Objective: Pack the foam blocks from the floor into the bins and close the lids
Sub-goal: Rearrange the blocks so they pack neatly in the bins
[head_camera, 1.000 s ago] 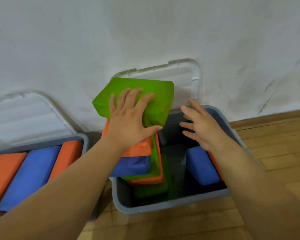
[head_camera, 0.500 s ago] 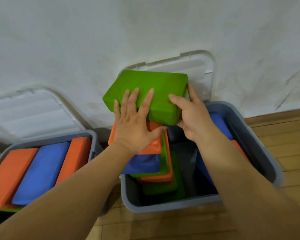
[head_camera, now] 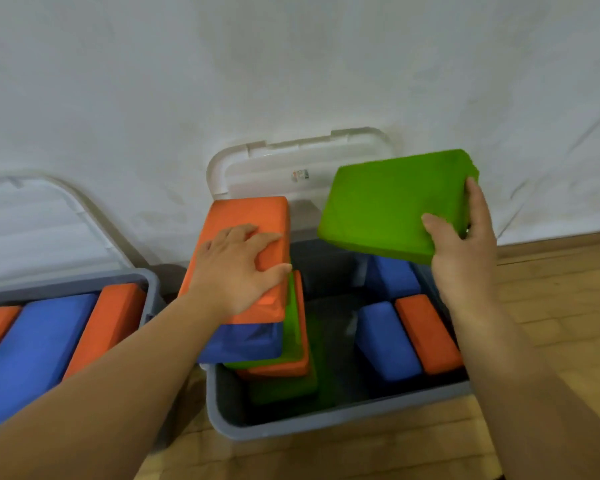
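My right hand grips a green foam block by its right end and holds it in the air over the back right of the grey bin. My left hand rests on an orange block, the top of a tilted stack of blue, green and orange blocks in the bin's left side. Two blue blocks and an orange block stand on edge in the bin's right side. The bin's clear lid leans open against the wall.
A second grey bin at the left holds orange and blue blocks, its clear lid leaning on the white wall. Wooden floor lies to the right and in front of the bins.
My right hand has taken the green block off the stack and carried it to the right. My left hand now rests on the orange block that lay beneath it.
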A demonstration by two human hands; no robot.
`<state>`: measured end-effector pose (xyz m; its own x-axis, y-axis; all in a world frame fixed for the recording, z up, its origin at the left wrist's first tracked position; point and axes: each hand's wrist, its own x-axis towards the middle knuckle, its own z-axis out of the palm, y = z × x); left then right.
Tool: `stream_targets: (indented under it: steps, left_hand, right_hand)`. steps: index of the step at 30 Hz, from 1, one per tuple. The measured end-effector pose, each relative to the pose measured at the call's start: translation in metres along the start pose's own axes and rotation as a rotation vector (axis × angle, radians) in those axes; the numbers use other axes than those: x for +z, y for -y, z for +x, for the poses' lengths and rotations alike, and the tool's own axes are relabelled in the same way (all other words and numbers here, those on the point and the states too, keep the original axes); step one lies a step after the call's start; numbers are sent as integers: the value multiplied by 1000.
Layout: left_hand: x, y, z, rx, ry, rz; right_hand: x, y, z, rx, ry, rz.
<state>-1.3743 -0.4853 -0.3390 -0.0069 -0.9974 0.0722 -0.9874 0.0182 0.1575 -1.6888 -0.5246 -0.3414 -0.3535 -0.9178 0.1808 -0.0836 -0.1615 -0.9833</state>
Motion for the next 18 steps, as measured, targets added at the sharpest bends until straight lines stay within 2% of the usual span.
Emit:
stream_targets:
  steps: [4,7,12,18]
  left_hand:
    - [2,-3,1,9,-21,14]
    - [2,-7,3,2,-12,25]
    - [0,-1,-3,0,-5,11]
    - [1,-5,-1,-16,2,5]
  right_hand:
    - [3,-16,-16,67,200,-142]
    - [20,-27,-30,68,364,-441]
    - [35,-44,-44,136,571,-726]
    - [44,-53,-63,5,690,-1008]
